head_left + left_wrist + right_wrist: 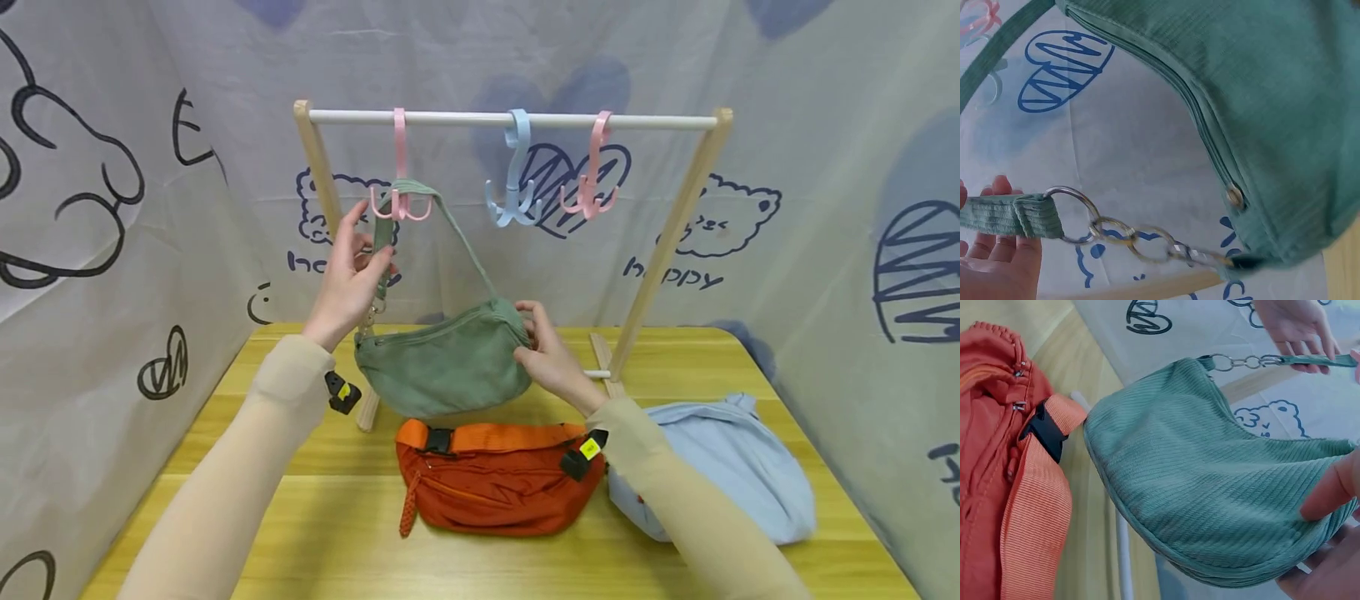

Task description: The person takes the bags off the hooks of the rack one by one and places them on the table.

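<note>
A green corduroy shoulder bag (446, 367) hangs by its strap (467, 242), which passes over the left pink hook (400, 154) on the rack. My left hand (348, 275) holds the strap's left side just below the hook, the band lying between thumb and fingers. Metal rings (1113, 231) join that strap end to the bag, as the left wrist view shows. At the bag's right end, my right hand (553, 358) grips the fabric, thumb on the near face and fingers behind. The bag's zipper (1200, 125) runs along its top edge.
The rack's white rail (465, 119) also carries a blue hook (514, 171) and a second pink hook (592, 171). An orange-red waist bag (502, 492) lies below the green bag on the wooden table (337, 533). A light blue bag (738, 467) lies at the right, partly behind my right sleeve.
</note>
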`<state>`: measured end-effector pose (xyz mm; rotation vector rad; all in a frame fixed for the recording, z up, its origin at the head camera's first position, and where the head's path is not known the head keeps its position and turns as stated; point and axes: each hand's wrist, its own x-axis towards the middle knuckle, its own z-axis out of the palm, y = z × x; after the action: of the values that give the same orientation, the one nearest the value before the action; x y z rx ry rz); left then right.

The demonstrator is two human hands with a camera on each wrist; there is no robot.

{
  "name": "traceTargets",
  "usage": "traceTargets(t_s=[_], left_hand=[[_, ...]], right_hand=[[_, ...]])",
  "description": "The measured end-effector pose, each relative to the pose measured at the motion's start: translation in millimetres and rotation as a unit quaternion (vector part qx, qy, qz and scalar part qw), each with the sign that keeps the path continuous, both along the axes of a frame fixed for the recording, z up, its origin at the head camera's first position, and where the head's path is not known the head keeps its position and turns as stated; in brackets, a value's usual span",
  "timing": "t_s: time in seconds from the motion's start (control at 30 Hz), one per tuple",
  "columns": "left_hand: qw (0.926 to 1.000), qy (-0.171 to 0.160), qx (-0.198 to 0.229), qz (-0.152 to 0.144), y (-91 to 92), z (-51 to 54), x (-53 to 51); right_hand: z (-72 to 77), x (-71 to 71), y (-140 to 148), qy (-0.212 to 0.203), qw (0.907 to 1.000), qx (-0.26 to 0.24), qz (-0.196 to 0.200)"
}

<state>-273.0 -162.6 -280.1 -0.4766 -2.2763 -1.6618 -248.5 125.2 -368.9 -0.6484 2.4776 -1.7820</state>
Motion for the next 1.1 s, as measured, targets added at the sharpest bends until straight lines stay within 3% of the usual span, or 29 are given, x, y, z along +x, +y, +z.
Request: traceTargets(t_s=[0.2,0.33,0.63,0.77,0.93,1.1], left_hand=[[0.9998,0.009,0.016,-0.010,10.0,4.3,1.3],[0.9997,0.008,0.017,-0.015,16.6,3.3,1.6],[0.9965,0.062,-0.053,0.015,21.3,3.6,-0.9],[0.9898,0.101,-0.095,0.034,15.8,8.4,-5.0],[0.9747,0.146,-0.156,0.066,4.3,17.8,-9.5],[0.9645,0.167,-0.186,0.086,-6.8,28.1,-9.7]], right_hand=[[8.6,-0.6,-7,0.032,0.9980,0.054,0.004],[15.5,-4.0,-15,0.056,0.9976,0.041,0.000],[25.9,-9.4,-34,0.075,0.9972,0.008,0.004],[25.5,-10.3,-36,0.105,0.9945,-0.002,-0.003],[25.1,-10.8,-35,0.133,0.9910,-0.013,-0.014],[26.6,-10.2,-35,0.140,0.9895,-0.027,-0.023]])
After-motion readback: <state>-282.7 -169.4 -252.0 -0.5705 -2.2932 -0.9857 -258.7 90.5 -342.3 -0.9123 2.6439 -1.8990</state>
